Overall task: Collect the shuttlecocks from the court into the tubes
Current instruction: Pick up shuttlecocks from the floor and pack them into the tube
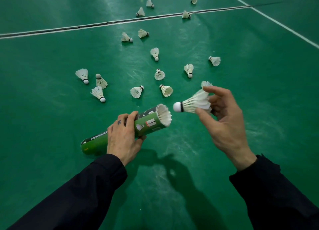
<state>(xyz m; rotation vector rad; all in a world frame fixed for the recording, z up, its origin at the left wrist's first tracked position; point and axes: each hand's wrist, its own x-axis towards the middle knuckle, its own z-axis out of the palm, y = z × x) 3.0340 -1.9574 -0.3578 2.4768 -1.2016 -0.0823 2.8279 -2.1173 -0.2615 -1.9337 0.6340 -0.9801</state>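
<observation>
Left hand (pixel 123 140) is wrapped around the green tube (pixel 126 131), held off the court floor (pixel 51 117), open mouth facing right with feathers already at its rim. Right hand (pixel 222 119) pinches the held shuttlecock (pixel 193 102) by its skirt, cork pointing left, just beside the mouth, axis nearly in line. Many loose shuttlecocks (pixel 156 74) remain toward the court's far line.

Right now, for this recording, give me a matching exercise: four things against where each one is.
Things:
1. green tube
2. shuttlecock with cork toward the tube mouth
3. shuttlecock lying on the court line
4. dark tattoo mark

Places:
A. back of the left hand
B. in the right hand
C. far, upper right
D. in the left hand's grip

Pairs: 1-D, 2-B, 3-C, 4-A
</observation>
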